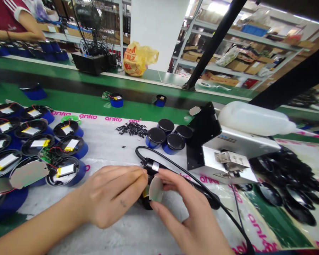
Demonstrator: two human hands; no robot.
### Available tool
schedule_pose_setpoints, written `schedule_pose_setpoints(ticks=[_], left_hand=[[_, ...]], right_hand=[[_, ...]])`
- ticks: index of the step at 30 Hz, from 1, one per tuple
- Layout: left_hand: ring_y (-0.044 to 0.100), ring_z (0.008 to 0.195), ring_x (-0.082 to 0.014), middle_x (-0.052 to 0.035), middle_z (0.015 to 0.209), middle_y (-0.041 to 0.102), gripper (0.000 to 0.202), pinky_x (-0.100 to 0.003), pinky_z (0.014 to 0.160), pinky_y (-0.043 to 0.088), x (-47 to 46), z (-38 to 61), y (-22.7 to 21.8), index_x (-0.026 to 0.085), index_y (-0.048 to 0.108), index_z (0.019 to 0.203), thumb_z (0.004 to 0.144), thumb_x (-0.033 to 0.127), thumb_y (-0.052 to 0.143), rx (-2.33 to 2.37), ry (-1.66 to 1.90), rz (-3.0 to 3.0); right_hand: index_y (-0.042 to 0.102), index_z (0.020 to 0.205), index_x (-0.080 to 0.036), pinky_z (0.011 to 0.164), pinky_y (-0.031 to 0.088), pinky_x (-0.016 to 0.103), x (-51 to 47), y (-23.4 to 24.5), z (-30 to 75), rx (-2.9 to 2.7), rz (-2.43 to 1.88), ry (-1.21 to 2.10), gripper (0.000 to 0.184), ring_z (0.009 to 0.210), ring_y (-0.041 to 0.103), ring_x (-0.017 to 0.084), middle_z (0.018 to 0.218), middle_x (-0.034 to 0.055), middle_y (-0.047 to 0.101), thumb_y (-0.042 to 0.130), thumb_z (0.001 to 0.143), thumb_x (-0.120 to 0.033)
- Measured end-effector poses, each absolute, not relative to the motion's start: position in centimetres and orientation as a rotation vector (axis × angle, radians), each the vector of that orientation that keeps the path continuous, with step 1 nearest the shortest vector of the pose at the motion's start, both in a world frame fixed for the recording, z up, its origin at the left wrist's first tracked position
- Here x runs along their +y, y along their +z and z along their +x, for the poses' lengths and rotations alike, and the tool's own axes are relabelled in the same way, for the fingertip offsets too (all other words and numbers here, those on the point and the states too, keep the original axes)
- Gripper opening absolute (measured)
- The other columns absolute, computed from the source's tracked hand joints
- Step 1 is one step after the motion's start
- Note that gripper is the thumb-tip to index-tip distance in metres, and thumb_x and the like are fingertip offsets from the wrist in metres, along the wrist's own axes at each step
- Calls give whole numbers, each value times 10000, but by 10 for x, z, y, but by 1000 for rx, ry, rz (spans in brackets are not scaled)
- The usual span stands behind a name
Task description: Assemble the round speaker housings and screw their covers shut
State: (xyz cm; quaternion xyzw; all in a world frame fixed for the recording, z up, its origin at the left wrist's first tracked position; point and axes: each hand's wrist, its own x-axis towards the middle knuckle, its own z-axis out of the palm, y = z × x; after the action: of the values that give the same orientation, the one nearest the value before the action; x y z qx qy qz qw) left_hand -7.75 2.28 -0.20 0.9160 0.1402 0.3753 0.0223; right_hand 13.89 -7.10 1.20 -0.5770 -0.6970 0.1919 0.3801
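Note:
My right hand (191,209) grips a thin, pale round circuit board (156,190) between thumb and fingers, tilted on its edge. Just behind and below the board is a black round housing (148,204) with a bit of yellow showing inside; the hands largely cover it. My left hand (114,193) is closed at the housing's left side, fingertips pressed together; what they pinch is hidden. Behind the fingers lies a black handheld tool (155,165) with a cable, partly under my right hand.
At left stand several blue cups with batteries (66,170). Capped blue cups (174,142) and small black pieces (132,129) lie ahead. To the right are a metal device (228,159), a white bottle (255,118) and black lids (269,193). A person (13,21) works across the bench.

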Motion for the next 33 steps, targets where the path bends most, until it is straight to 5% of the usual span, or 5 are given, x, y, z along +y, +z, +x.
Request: schedule_pose_setpoints(ticks=[9,14,21,28,33], left_hand=[[746,764,-173,13,910,770,127,-255,663,597,23,-63,22,206,692,1043,925,205,646,958,661,2323],[703,895,-215,10,1017,713,628,-283,727,587,15,-58,19,263,674,1157,623,486,916,769,409,2193],[689,1103,-259,-44,1209,730,629,-346,935,553,20,-50,5,255,619,1314,742,307,876,626,418,2138],[702,684,-131,-10,1185,700,584,-197,558,564,29,-53,9,333,673,1286,737,258,861,616,148,1426],[714,642,-113,16,854,783,582,-189,631,585,32,-54,1,326,680,1301,753,254,861,626,83,1142]], right_hand=[[593,1245,-260,915,579,283,-61,17,143,-1908,-1420,224,383,1048,686,181,1160,43,703,669,872,-221],[570,1214,-280,879,583,289,-71,4,142,-1675,-1446,519,338,1009,702,189,1107,44,704,644,887,-239],[560,1210,-305,896,556,255,-75,11,144,-1842,-1389,531,404,1009,674,173,1092,12,685,655,826,-223],[533,1219,-284,827,572,272,-78,12,167,-2060,-1396,481,427,999,671,201,1059,29,688,669,817,-322],[517,1243,-287,830,568,299,-83,3,171,-2055,-1457,516,436,1093,654,224,1149,48,675,649,830,-330]])
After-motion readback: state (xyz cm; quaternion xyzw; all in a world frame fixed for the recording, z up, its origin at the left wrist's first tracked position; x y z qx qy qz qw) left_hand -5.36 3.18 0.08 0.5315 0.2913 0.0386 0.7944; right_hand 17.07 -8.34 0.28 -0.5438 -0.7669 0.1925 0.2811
